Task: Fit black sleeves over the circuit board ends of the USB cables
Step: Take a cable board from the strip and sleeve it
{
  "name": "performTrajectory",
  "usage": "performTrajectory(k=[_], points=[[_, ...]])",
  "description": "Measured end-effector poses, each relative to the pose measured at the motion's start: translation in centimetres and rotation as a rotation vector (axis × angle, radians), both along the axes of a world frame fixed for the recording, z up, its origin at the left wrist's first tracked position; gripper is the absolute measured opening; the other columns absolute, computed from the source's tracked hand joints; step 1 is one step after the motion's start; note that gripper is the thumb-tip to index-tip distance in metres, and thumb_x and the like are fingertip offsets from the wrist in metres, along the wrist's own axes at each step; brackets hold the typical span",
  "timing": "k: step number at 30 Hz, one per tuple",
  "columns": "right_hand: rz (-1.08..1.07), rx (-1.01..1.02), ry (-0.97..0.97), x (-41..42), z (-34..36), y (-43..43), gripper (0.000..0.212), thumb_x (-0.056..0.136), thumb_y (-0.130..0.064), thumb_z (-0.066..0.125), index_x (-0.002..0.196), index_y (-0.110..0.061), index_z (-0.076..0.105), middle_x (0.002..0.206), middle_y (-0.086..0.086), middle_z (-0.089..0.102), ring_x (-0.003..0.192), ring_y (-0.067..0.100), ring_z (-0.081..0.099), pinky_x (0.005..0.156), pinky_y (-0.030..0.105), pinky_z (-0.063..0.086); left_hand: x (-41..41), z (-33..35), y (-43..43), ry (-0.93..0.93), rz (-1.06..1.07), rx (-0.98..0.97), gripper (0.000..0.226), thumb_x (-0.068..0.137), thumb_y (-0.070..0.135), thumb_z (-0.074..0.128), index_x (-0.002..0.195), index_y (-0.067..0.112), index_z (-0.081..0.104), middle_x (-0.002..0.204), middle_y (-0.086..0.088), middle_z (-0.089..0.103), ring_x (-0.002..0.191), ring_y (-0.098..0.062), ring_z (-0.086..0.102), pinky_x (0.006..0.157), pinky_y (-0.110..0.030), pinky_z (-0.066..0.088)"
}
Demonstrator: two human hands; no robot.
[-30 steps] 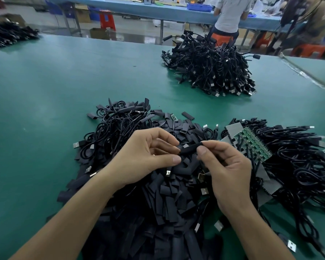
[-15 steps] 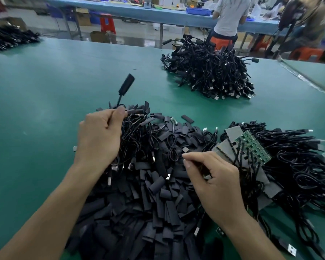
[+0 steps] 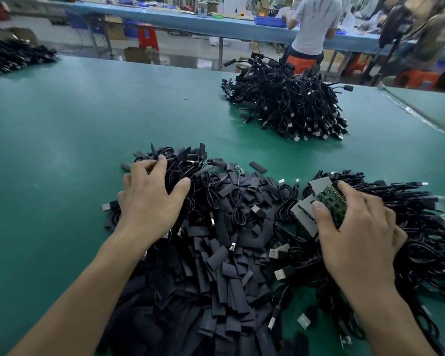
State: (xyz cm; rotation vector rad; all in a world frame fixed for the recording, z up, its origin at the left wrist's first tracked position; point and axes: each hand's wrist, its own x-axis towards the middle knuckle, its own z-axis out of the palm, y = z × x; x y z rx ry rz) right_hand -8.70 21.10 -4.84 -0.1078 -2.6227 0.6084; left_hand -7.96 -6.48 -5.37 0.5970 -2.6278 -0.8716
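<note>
The sleeves (image 3: 217, 263) heaped at lower centre look light, soft and flat, best pinched at one open end, and they lie between my left hand (image 3: 150, 201), spread loosely on the cables (image 3: 198, 176), and my right hand (image 3: 357, 229), bent over the stiff circuit boards (image 3: 330, 195), though I cannot tell whether it grips them.

Even overhead light, faint sheen on the matte green tabletop (image 3: 62, 140); background blurred, frame edges bowed
</note>
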Motion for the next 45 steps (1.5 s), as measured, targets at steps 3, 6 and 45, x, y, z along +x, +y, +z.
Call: performTrajectory(k=[3,6,45], points=[[0.136,-0.050,0.190,0.3,0.5,-0.6,0.037,0.089,-0.029,0.068,0.124,-0.021,0.063,0.107,-0.006,0.053,0.104,0.015,0.045,0.088,0.030,0.021,0.3,0.3,0.4,0.099,0.005,-0.061,0.064,0.092,0.047,0.058,0.149,0.022,0.042,0.142,0.000,0.037,0.132,-0.024,0.029,0.105,-0.046,0.026],[0.423,-0.114,0.284,0.3,0.8,-1.3,0.021,0.085,-0.011,0.073,0.105,-0.017,0.073,0.094,-0.012,0.059,0.085,0.006,0.056,0.081,0.023,0.045,0.7,0.6,1.2,0.242,-0.035,-0.150,0.052,0.088,0.039,0.067,0.137,0.026,0.057,0.132,0.003,0.046,0.124,-0.020,0.036,0.099,-0.036,0.026],[0.919,-1.084,-0.409,-0.8,-0.4,-3.4,0.009,0.073,-0.018,0.075,0.080,-0.022,0.077,0.079,0.003,0.072,0.076,0.014,0.066,0.072,0.021,0.054,2.0,-1.3,6.4,0.176,-0.723,1.066,0.008,0.075,0.023,0.082,0.074,0.020,0.075,0.069,0.001,0.064,0.066,-0.009,0.055,0.066,-0.017,0.047]])
